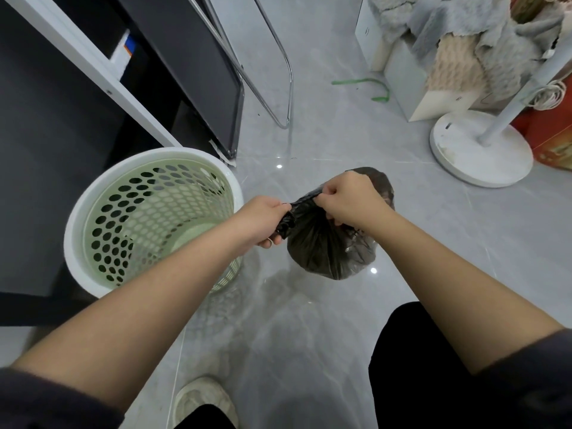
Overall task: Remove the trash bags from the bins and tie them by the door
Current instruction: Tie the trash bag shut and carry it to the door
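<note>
We see glossy grey tiled floor (325,320); pale green perforated plastic bin (148,218), bagless, at left; dark filled plastic trash bag (322,249) beside it on floor. Left hand (263,219), right hand (353,198): each grip clenched on bag's twisted neck.

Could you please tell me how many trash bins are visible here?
1: the green perforated bin with a white rim stands on the floor left of the black trash bag. Others may lie outside the view.

Grey glossy tile floor (325,320). White round fan base (458,162) at 2 o'clock, pole leaning right. Green strap (359,81) at 12. Chrome tube frame (286,72) at 11. Fluffy grey fabric (433,17) over white box (433,100) at 1. White shoe (201,400) at 6.
</note>
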`<state>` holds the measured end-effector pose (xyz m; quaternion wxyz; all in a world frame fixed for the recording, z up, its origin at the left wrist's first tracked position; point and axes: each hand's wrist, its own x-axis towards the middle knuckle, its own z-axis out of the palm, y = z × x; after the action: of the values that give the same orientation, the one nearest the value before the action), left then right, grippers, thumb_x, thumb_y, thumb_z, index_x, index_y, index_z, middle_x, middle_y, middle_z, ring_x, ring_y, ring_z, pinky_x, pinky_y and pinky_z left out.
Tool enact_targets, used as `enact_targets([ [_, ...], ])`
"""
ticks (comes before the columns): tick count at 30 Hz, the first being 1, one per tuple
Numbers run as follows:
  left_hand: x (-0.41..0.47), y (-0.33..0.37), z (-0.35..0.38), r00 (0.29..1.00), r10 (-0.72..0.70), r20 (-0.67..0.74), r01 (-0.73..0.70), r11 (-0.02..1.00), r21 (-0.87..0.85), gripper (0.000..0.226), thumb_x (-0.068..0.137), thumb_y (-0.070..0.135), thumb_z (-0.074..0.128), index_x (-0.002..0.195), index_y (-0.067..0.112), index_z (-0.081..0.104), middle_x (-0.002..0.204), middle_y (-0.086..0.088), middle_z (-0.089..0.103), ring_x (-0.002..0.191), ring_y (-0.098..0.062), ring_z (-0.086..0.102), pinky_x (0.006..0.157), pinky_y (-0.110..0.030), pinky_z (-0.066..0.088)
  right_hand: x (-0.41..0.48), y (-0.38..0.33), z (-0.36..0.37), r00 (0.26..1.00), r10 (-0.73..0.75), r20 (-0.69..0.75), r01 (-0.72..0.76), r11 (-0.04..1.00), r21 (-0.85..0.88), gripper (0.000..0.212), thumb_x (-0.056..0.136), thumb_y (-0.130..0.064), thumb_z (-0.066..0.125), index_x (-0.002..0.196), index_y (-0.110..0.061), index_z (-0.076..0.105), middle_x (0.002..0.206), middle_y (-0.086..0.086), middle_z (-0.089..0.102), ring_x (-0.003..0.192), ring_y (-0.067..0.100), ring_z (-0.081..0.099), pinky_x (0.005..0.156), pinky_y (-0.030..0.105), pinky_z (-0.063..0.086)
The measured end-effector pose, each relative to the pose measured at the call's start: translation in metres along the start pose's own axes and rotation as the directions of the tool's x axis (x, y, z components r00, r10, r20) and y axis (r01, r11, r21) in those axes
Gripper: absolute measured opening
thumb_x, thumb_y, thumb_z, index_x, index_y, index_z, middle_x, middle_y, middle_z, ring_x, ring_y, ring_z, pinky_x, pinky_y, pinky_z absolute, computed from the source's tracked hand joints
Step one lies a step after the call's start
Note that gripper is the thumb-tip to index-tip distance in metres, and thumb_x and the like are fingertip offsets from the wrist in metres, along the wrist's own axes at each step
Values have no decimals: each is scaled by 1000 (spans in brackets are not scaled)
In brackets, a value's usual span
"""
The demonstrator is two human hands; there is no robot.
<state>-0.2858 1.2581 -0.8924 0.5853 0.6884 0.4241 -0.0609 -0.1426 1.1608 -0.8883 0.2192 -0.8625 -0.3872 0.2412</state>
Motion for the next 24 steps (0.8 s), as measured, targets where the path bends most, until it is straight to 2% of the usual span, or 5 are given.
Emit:
enact_targets([
  [4, 3, -8, 17, 1000, -13, 23, 13, 1000, -5, 28, 99, 26, 40, 76, 15, 54, 64, -6, 52, 42, -13, 46, 36, -18, 33, -4, -5, 3, 969, 219, 110, -245, 856, 456, 14, 86, -8, 56, 76, -8, 66, 69, 3, 73, 44, 5, 61, 38, 14, 41],
  [7, 2, -9, 27, 996, -56, 63, 65, 987, -150, 31, 99, 21, 42, 69, 16, 49, 58, 0, 47, 35, -7, 43, 33, -15, 30, -3, -4, 3, 944, 306, 125, -314, 712, 628, 13, 85, -6, 58, 74, -11, 64, 71, 2, 72, 37, 2, 52, 33, 14, 31],
  [12, -1, -8, 26, 995, -60, 79, 74, 979, -191, 28, 99, 20, 45, 73, 15, 54, 60, -1, 51, 35, -6, 46, 32, -16, 31, -3, -12, 0, 862, 287, 418, -500, 351, 792, 17, 91, 0, 50, 78, -7, 57, 68, 5, 72, 37, 2, 50, 31, 11, 33],
  [18, -3, -12, 1, 978, -101, 182, 84, 992, 97, 25, 98, 14, 48, 73, 9, 54, 57, -3, 62, 38, -8, 56, 34, -17, 39, -3, -10, -9, 837, 209, 505, -527, 556, 643, 17, 92, -1, 48, 87, -8, 63, 62, 0, 60, 42, 2, 51, 38, 11, 41],
  [24, -9, -17, 4, 969, -86, 233, -8, 926, 376, 28, 97, 11, 44, 73, 6, 58, 55, -3, 61, 36, -9, 56, 35, -16, 39, -7, -9, -10, 732, 230, 641, -676, 367, 640, 18, 96, -14, 52, 82, -8, 61, 60, -1, 70, 38, 1, 57, 32, 7, 38],
])
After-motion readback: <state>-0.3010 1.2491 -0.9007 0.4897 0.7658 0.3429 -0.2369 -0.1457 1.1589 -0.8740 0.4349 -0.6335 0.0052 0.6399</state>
